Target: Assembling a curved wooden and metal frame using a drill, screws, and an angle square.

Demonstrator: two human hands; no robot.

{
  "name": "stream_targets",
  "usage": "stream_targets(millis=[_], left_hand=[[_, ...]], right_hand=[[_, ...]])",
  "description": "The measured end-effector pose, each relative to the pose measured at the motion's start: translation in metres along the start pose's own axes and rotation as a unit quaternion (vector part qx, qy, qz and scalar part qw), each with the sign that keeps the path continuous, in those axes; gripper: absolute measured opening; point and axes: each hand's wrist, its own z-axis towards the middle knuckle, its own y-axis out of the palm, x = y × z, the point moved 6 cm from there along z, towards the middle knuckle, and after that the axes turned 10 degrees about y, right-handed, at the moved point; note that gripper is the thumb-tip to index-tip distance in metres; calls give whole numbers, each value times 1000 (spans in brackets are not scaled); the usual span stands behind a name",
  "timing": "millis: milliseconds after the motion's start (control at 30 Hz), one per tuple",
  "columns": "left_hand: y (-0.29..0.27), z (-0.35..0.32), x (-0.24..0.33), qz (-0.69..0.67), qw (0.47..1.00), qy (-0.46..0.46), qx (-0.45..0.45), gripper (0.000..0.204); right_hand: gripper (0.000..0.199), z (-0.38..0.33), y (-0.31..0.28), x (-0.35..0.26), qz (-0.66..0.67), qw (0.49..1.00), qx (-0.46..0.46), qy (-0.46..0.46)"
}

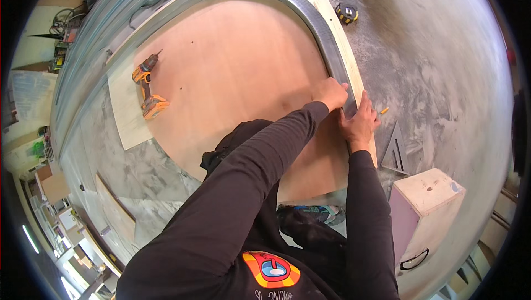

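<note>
So I'm pressing my left hand down on the lower end of the curved metal track, fingers curled over it, though I can't really tell if they're wrapping the edge or just sitting on top. My right hand is lying flat and mostly open just beside it, against the outer edge of the plywood strip the track is following. The very end of the track is hiding under both hands.

All this is sitting on a big rounded plywood panel lying on the dusty concrete floor. My own arms and hood are blocking the panel's near edge.

Further out: a yellow drill on the panel's left, a tape measure, a metal triangle square, and a small wooden box.
</note>
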Motion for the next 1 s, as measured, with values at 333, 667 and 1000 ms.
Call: stream_targets(millis=[333, 667, 1000], left_hand=[[-9, 4, 2, 39, 998, 53, -2, 56], [-7, 20, 2, 17, 996, 81, -45, 65], [-46, -27, -21, 63, 985, 149, 61, 33]], right_hand=[[94, 1, 3, -1, -10, 998, 58, -25], [88, 3, 4, -1, 13, 999, 28, -26], [86, 2, 1, -3, -4, 999, 37, -21]])
